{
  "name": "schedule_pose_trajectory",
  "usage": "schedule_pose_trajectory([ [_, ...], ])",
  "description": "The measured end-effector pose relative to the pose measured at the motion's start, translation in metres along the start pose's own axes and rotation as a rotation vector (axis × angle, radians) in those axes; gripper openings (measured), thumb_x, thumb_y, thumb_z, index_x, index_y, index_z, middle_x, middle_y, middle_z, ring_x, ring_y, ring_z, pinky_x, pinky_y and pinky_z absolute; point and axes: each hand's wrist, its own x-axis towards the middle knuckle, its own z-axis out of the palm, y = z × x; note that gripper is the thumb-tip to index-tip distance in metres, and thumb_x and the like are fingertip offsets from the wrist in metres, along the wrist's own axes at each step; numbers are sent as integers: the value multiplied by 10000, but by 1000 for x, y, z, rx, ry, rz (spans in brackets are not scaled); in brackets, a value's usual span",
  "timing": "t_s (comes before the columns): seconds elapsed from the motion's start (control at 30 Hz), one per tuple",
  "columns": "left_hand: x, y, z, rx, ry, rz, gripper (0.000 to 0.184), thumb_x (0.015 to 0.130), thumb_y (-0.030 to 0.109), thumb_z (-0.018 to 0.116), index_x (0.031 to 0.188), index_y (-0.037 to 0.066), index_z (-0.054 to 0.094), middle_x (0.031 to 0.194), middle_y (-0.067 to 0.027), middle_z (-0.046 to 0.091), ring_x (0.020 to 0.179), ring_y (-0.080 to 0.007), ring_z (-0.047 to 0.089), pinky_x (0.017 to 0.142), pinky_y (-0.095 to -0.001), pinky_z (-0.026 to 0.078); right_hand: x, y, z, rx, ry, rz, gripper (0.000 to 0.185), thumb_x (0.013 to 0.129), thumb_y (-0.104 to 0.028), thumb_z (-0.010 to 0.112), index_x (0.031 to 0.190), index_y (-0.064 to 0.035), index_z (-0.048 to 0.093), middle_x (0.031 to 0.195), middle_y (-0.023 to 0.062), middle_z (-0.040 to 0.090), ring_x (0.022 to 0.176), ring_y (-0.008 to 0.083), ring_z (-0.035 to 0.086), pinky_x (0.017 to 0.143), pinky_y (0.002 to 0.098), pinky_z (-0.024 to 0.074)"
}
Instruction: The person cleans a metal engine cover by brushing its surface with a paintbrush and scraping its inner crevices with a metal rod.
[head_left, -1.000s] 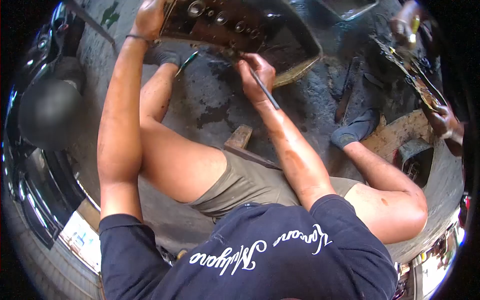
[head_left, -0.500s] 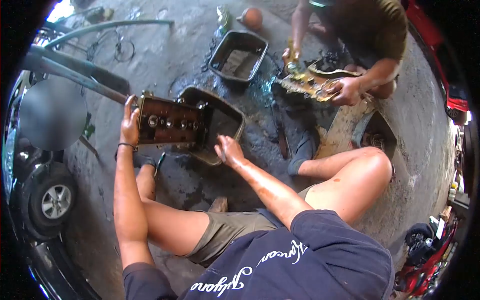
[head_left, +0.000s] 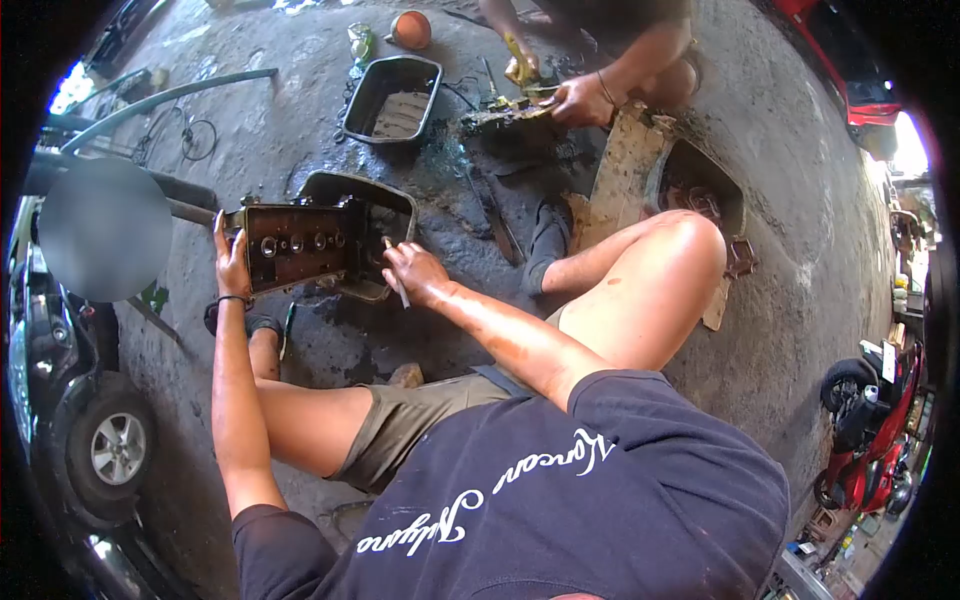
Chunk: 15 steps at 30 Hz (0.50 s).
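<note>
Toward top: black tub (head_left: 374, 88), rounded corners, pale patch across bottom. Just beyond, greenish bottle (head_left: 361, 43) beside rounded orange container (head_left: 411, 30). Upper left: curved pipe (head_left: 255, 75), thin cable loop (head_left: 199, 140) near it on grey floor (head_left: 785, 325). Right of centre: pale board (head_left: 612, 165), dark bin (head_left: 700, 157) on or against it, contents unclear. Left: car wheel (head_left: 117, 449), spoked. Far right: red motorcycle (head_left: 868, 462). Upper right: red vehicle (head_left: 868, 95), partly in view.

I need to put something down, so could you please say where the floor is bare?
The floor is bare between the bent knee and the red motorbike, and between the hose and upper tub. It is crowded around the right hand, by the metal part and lower tub.
</note>
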Motion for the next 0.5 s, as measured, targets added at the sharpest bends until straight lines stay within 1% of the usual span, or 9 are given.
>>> schedule_pose_trajectory([
  [0.07, 0, -6, -2, -18, -28, -17, 629, 1018, 284, 539, 1566, 124, 276, 1515, -142, 434, 1386, -260, 405, 1151, -342, 293, -6, 3, 2, 34, 52, 32, 374, 929, -325, 618, 1151, -26, 579, 1105, 199, 626, 1077, 363, 606, 940, 453, 510],
  [0.13, 1, -14, -2, 106, 16, 100, 646, 1035, 313, 511, 1590, 180, 207, 1449, -142, 495, 1307, -263, 482, 1109, -352, 349, -6, 5, 8, 44, 75, 50, 385, 930, -329, 617, 1169, -30, 576, 1112, 200, 626, 1078, 365, 607, 938, 453, 511],
  [0.17, -2, -7, -4, -8, -54, -49, 653, 1048, 333, 487, 1600, 226, 155, 1404, -147, 527, 1258, -268, 517, 1079, -358, 380, -4, 3, 10, 47, 94, 65, 396, 931, -332, 615, 1187, -33, 572, 1118, 201, 626, 1080, 367, 607, 936, 454, 512],
  [0.23, -11, 10, 2, 128, -1, -24, 653, 1052, 344, 477, 1602, 233, 142, 1407, -154, 518, 1254, -265, 512, 1076, -354, 383, 1, 7, 22, 79, 103, 38, 435, 938, -357, 606, 1231, -39, 561, 1167, 215, 620, 1093, 392, 605, 938, 472, 511],
  [0.27, 0, -22, -5, 211, 5, 63, 661, 1051, 352, 478, 1604, 232, 136, 1388, -144, 526, 1217, -254, 525, 1057, -353, 398, 6, 9, 34, 81, 161, 28, 434, 943, -360, 602, 1232, -39, 562, 1174, 219, 619, 1104, 398, 601, 941, 476, 509],
  [0.37, -17, 17, 5, 72, 10, -124, 648, 1055, 346, 460, 1602, 228, 133, 1465, -182, 457, 1260, -314, 524, 1056, -370, 402, 13, -11, 14, 228, 118, 90, 413, 957, -360, 593, 1223, -45, 564, 1135, 232, 633, 1057, 423, 617, 915, 492, 516],
  [0.43, -13, -2, 2, 309, -17, -1, 604, 1060, 294, 424, 1590, 144, 176, 1529, -244, 377, 1333, -400, 480, 1070, -400, 413, 23, -13, 15, 239, 126, 97, 436, 951, -372, 607, 1227, -34, 599, 1066, 218, 663, 990, 407, 644, 860, 473, 529],
  [0.47, -1, -42, 3, 681, -77, 145, 562, 1070, 310, 375, 1576, 116, 223, 1561, -184, 357, 1324, -341, 502, 1088, -373, 405, 28, -9, 18, 231, 135, 61, 413, 955, -389, 596, 1180, -43, 612, 1054, 222, 665, 993, 418, 639, 850, 486, 525],
  [0.5, 9, -66, -17, 1069, -115, 275, 540, 1080, 327, 326, 1561, 89, 271, 1592, -124, 337, 1314, -281, 524, 1106, -346, 397, 35, -13, 5, 185, -7, 63, 405, 963, -399, 579, 1135, -34, 614, 1066, 227, 660, 993, 433, 630, 832, 506, 516],
])
